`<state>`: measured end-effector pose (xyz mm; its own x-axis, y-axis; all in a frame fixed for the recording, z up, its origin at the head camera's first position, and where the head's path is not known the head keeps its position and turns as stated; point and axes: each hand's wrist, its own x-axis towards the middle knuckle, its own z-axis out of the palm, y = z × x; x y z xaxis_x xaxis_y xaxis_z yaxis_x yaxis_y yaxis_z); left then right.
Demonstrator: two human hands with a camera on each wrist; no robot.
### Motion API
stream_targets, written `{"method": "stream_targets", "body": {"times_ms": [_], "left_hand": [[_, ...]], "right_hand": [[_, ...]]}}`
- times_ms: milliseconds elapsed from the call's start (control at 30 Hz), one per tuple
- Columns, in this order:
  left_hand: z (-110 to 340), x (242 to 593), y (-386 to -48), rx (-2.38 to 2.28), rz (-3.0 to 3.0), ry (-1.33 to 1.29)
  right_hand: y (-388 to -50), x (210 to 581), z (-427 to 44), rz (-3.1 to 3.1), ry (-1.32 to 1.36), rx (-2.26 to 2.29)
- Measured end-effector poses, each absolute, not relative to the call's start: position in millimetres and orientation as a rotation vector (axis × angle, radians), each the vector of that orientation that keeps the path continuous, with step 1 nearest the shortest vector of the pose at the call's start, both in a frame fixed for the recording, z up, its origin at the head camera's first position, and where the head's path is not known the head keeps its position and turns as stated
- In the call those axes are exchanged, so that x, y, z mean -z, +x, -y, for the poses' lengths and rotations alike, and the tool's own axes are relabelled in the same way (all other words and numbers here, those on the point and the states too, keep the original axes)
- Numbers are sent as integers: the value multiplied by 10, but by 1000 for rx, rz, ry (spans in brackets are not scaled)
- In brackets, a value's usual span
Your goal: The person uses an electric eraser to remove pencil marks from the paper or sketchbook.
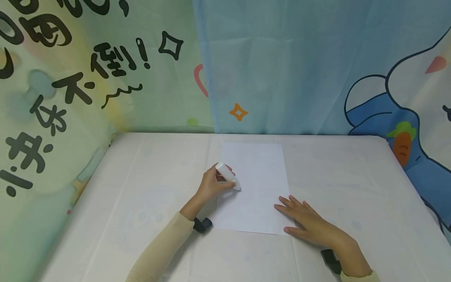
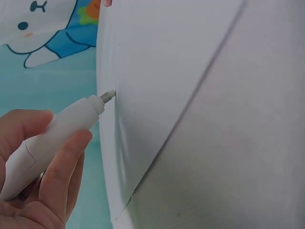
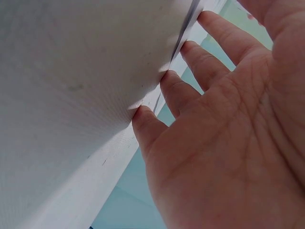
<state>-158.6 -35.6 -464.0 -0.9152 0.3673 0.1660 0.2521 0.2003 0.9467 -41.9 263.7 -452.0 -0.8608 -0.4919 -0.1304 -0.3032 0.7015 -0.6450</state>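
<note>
A sheet of white paper [image 1: 258,164] lies on the white-covered table. Over its left part, my left hand [image 1: 213,182] holds a thick white pen-shaped tool [image 1: 225,172] between thumb and fingers. Seen from the left wrist, the tool [image 2: 62,129] has a stepped collar and a narrow greyish tip that points at the paper [image 2: 162,62] and appears to touch it. Whether it is a marker or a powered tool is unclear. With fingers spread, my right hand [image 1: 310,223] rests at the paper's lower right edge; its fingertips [image 3: 143,114] touch the surface in the right wrist view.
The white tablecloth [image 1: 141,203] spreads out on both sides of the paper. Behind the table hangs a blue curtain [image 1: 282,70] with a cartoon animal at right, and a green printed one [image 1: 158,105] with black lettering stands at left. Dark camera mounts [image 1: 203,225] sit on both wrists.
</note>
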Motion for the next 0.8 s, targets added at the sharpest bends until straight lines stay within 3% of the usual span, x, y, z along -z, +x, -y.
{"method": "stream_targets", "body": {"times_ms": [800], "left_hand": [[346,4274,-1402,-1807,-2345,583]], "right_hand": [[-410,4516,-2645,-2600,-608,925]]}}
